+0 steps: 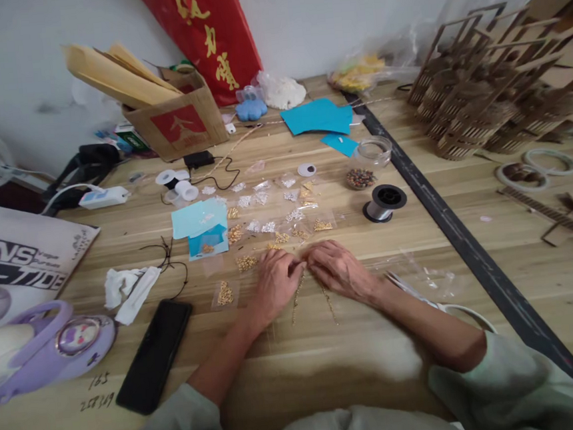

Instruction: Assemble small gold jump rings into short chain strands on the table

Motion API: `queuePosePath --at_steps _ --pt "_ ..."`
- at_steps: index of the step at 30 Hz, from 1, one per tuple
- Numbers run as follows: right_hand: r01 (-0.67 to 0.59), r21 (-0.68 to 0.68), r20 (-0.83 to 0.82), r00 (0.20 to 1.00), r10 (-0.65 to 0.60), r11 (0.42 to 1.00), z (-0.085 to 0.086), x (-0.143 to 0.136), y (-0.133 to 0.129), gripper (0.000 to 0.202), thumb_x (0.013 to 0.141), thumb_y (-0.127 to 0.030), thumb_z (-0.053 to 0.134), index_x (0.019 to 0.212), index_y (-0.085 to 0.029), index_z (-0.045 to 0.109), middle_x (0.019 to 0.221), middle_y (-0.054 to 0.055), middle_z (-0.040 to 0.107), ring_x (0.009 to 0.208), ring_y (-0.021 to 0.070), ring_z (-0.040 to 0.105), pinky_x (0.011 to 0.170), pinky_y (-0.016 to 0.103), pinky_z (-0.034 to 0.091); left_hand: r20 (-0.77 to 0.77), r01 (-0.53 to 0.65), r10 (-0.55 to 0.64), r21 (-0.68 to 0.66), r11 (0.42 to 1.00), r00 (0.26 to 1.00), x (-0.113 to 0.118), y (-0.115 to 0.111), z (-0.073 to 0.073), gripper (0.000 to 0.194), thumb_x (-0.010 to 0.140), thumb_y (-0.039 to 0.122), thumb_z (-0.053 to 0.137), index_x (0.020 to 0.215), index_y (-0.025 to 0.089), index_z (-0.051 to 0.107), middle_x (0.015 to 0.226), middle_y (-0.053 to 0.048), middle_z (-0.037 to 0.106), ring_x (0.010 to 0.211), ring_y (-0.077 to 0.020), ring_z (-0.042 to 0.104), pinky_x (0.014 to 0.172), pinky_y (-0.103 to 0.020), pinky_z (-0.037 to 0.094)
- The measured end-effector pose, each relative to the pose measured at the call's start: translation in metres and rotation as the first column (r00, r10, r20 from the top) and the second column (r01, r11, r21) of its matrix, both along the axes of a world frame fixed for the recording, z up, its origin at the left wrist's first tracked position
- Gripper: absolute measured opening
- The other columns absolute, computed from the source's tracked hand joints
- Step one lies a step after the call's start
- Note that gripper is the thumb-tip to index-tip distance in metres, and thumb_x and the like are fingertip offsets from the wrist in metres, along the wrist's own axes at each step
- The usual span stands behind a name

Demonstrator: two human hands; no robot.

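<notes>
My left hand (278,281) and my right hand (340,269) meet over the middle of the wooden table, fingertips pinched close together. A thin gold beaded chain (298,299) hangs from the left fingers and lies on the wood. From under the right fingers runs a similar gold strand (329,303). Whether both strands are one piece is hidden at the fingertips. Just beyond the hands lie small clear bags of gold beads (323,225) and silver findings (268,227). Another bag of gold beads (224,293) rests left of my left hand.
A wire spool (384,203) and a glass jar (375,151) stand at back right. Scissors (468,316) lie partly under my right forearm. A black phone (154,356) and a purple device (52,349) are at left. Bamboo baskets (463,116) crowd the far right.
</notes>
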State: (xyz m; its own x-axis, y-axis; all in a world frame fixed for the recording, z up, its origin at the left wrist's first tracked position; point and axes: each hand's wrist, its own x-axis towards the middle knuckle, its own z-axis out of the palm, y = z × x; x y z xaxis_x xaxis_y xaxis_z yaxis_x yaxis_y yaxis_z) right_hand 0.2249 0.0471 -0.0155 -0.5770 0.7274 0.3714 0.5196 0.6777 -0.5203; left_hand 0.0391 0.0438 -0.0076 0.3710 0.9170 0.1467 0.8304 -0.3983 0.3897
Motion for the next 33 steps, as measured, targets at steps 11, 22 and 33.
queuePosePath --at_steps 11,22,33 --pt "0.006 -0.024 -0.042 0.999 -0.007 1.0 0.001 0.0005 0.0008 0.013 0.092 -0.018 0.042 0.086 -0.019 0.054 0.086 0.008 0.064 0.084 0.0205 0.055 0.08 0.036 0.043 0.003 -0.014 0.015 -0.037 0.999 1.0 0.0067 -0.0032 0.0039 0.003 0.079 0.019 0.064 0.079 0.019 0.062 0.082 -0.003 0.064 0.087 -0.0212 0.054 0.083 -0.037 0.038" --pt "0.016 -0.009 -0.032 0.999 -0.017 1.0 -0.0022 0.0009 0.0021 0.014 0.092 -0.019 0.042 0.086 -0.019 0.054 0.083 0.007 0.063 0.081 0.0203 0.054 0.079 0.035 0.043 0.014 -0.018 0.018 -0.055 0.998 1.0 0.0068 -0.0034 0.0016 0.008 0.082 0.017 0.059 0.075 0.019 0.061 0.081 -0.003 0.063 0.087 -0.0212 0.053 0.083 -0.038 0.037" --pt "0.011 -0.037 -0.074 0.997 -0.014 0.999 -0.0019 0.0014 0.0031 0.012 0.092 -0.017 0.044 0.085 -0.019 0.054 0.082 0.007 0.062 0.08 0.0197 0.053 0.077 0.034 0.044 0.05 -0.052 0.056 -0.082 0.995 0.997 0.0055 -0.0005 -0.0021 0.009 0.082 0.017 0.06 0.073 0.019 0.062 0.078 -0.003 0.063 0.082 -0.0202 0.053 0.08 -0.036 0.039"
